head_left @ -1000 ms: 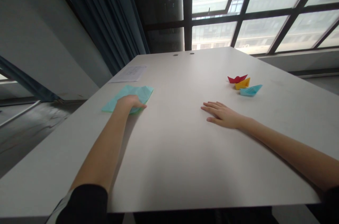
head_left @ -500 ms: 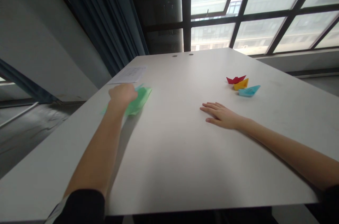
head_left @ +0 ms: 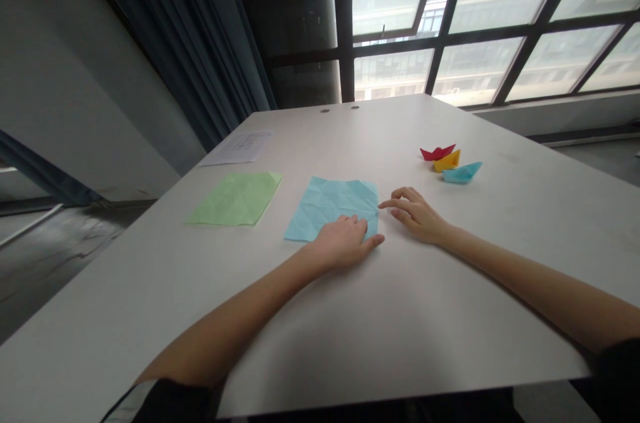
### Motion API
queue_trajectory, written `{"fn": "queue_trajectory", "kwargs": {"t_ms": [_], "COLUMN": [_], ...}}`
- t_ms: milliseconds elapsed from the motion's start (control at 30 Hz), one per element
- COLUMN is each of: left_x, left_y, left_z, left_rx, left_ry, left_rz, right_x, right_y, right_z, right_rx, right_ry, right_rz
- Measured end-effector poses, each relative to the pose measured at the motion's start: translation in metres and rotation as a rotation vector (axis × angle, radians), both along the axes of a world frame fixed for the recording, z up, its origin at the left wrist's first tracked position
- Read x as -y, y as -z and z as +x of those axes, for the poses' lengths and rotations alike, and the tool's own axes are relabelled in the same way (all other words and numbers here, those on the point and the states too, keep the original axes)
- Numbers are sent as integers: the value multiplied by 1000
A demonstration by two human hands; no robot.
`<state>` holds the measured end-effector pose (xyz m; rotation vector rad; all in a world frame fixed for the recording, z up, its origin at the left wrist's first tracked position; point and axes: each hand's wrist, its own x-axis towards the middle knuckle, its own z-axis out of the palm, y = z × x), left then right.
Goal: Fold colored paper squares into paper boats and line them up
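Note:
A square sheet of light blue paper (head_left: 333, 199), marked with crossing creases, lies in the middle of the white table. My left hand (head_left: 345, 241) rests over its near right corner, fingers apart and thumb stretched to the right. Just right of the sheet is my right hand (head_left: 414, 215), its fingers loosely bent and apart, with the index fingertip at the sheet's right edge. To the left, a creased sheet of green paper (head_left: 235, 199) lies flat, apart from both hands.
Folded paper boats stand close together at the right: a red boat (head_left: 438, 153), a yellow boat (head_left: 447, 161) and a blue boat (head_left: 463, 173). A printed white sheet (head_left: 239, 148) lies at the table's far left edge. Windows (head_left: 395, 76) and a dark curtain (head_left: 200, 43) are beyond.
My left hand has moved right from the green paper, and the blue sheet now lies in the middle. The green sheet lies flat, uncovered. My right hand's fingers have lifted and bent.

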<state>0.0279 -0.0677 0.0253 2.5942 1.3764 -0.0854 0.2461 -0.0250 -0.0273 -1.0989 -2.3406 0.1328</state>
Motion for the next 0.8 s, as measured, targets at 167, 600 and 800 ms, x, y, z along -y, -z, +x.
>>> {"fn": "queue_trajectory", "kwargs": {"t_ms": [167,600,800], "left_x": [-1,-53,-65], "left_y": [4,26,44], "left_z": [-1,-39,-50], "left_rx": [89,98,102], "left_ry": [151,-1,-310], "left_rz": [-22,228,345], "right_x": [1,-24,-35], "right_y": [-2,2,8], "right_z": [-5,21,36], "right_rx": [62,148,104], "right_ry": [10,77,80], "right_rz": [-27,-5,-49]}}
